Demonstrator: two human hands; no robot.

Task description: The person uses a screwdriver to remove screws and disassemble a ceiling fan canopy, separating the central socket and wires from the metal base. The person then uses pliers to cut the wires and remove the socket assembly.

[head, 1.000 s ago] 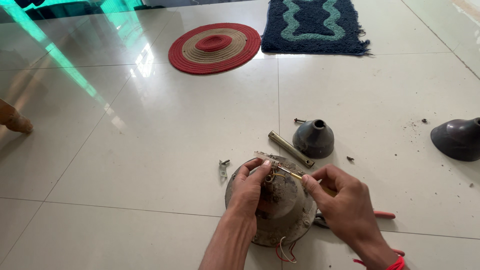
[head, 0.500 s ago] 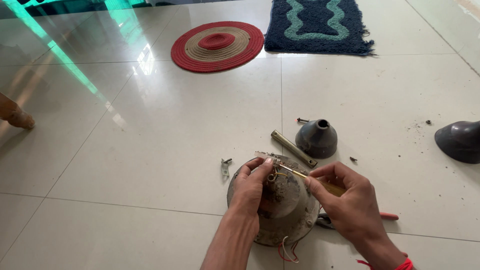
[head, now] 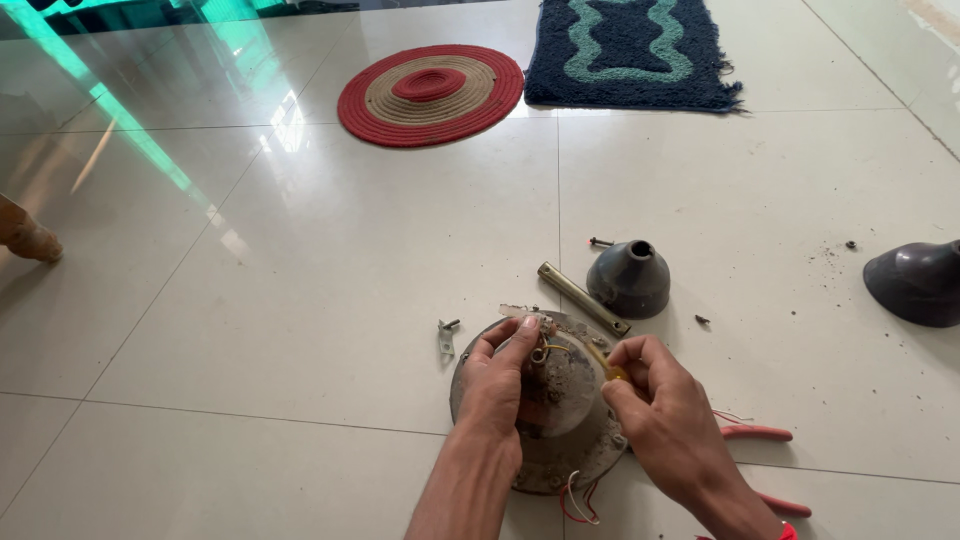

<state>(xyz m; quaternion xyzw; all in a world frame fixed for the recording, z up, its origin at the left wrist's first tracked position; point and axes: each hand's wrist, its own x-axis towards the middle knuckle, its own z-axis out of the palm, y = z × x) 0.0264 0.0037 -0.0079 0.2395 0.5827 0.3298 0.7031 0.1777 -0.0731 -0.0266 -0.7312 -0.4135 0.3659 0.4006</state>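
Working on the floor, white glossy tiles (head: pixel 300 300). The round, dirty grey metal motor housing (head: pixel 560 440) lies flat on the tiles directly in front of me, near edge of view.

My left hand (head: pixel 500 385) rests on the left part of the housing, fingers curled, thumb and forefinger pinched at a small cluster of wires and a terminal piece (head: pixel 542 352) at the top of the housing. My right hand (head: pixel 665 420) is closed around a thin tool with a yellowish handle (head: pixel 605 365), its tip pointing left toward that same cluster. Tool type: I cannot tell; most of it is hidden in my grip.

Red and white wires (head: pixel 575 500) hang loose from the near edge of the housing.

Parts lying apart from the housing:
- brass-coloured metal rod (head: pixel 580 297), just beyond the housing, angled
- dark grey cone-shaped cover (head: pixel 628 278), upright, touching or just beside the rod's far side
- second dark grey cone-shaped cover (head: pixel 915 283), well apart, at the right edge
- small metal bracket with screw (head: pixel 446 335), just left of the housing
- loose screw (head: pixel 600 242) beyond the first cone
- red-handled pliers (head: pixel 760 460) on the floor to the right, partly under my right wrist

Judgement on progress: covers and rod are off and some fasteners out, so disassembly looks well along. The wiring at the top is in hand; the housing itself appears unopened.

Far side: round red and tan woven mat (head: pixel 430 92), dark blue rug with green wavy pattern (head: pixel 630 50).
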